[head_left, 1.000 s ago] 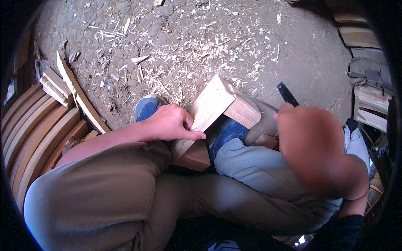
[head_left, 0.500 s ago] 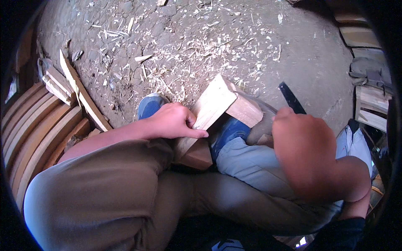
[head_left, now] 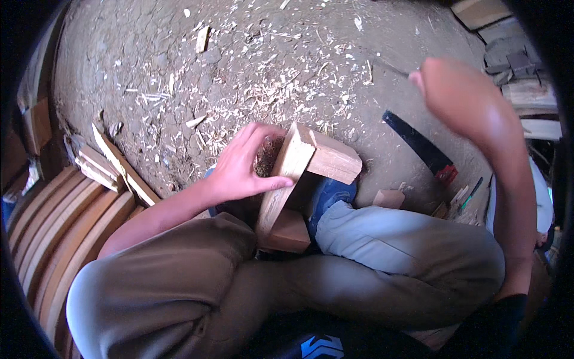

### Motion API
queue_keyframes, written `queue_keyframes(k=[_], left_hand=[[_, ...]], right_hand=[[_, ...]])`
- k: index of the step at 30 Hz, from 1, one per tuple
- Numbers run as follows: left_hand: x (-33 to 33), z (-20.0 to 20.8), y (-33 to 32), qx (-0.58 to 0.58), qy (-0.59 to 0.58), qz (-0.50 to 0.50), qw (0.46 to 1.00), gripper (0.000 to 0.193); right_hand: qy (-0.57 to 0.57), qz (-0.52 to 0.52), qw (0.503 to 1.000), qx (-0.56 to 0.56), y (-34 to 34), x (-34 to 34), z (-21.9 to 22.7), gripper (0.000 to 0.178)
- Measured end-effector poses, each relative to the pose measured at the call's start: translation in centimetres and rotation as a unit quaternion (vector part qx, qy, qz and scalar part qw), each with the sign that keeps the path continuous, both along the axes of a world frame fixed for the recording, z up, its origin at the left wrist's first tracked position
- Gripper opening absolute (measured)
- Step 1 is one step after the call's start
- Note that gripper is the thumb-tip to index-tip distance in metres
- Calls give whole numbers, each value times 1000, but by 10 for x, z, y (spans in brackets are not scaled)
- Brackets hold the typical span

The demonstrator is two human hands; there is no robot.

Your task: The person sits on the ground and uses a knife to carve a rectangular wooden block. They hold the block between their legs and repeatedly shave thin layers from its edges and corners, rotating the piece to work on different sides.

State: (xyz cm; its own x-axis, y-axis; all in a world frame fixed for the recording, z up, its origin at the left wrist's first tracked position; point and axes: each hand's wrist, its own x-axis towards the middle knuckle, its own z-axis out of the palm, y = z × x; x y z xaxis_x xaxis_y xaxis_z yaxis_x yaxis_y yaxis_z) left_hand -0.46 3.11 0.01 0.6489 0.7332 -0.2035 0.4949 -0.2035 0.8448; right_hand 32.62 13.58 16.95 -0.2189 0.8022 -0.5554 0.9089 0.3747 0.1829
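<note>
My left hand [head_left: 236, 161] grips a pale wooden plank [head_left: 281, 182], its thumb on the near face and its fingertips behind the far edge. The plank stands tilted between my feet. Against its upper right side rests a short wooden block [head_left: 335, 158], and another block [head_left: 287, 233] lies by its lower end. Raised at the upper right, away from the wood, my right hand [head_left: 451, 87] is closed round a tool. Only a thin, motion-blurred dark streak of that tool shows to the left of the fist. Its kind cannot be made out.
A handsaw [head_left: 421, 143] with a black blade and red handle lies on the ground at right. Curved wooden pieces [head_left: 72, 209] are stacked at left, with split offcuts [head_left: 98, 167] beside them. Wood chips [head_left: 269, 90] litter the dirt floor. More timber [head_left: 529, 99] lies far right.
My right hand has risen up and away from the plank, uncovering the saw's handle. My left hand stays on the plank, its fingers shifted toward the far edge. The view has shifted slightly.
</note>
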Motion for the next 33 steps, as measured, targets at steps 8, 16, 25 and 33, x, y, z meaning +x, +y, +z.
queue_keyframes(k=[8, 16, 25, 33], left_hand=[[38, -3, 52, 27, -16, -194, 980, 80], [37, -6, 52, 30, -72, -175, 981, 72], [27, -11, 45, 4, -5, -139, 990, 85], [3, -5, -22, -149, -9, 81, 985, 53]], right_hand=[[-43, -102, 990, -90, 19, 8, -19, 46], [-9, -86, 993, -86, 15, 13, -30, 48], [11, -76, 985, -155, 12, -9, -23, 36], [68, -74, 965, -242, -49, -20, 14, 27]])
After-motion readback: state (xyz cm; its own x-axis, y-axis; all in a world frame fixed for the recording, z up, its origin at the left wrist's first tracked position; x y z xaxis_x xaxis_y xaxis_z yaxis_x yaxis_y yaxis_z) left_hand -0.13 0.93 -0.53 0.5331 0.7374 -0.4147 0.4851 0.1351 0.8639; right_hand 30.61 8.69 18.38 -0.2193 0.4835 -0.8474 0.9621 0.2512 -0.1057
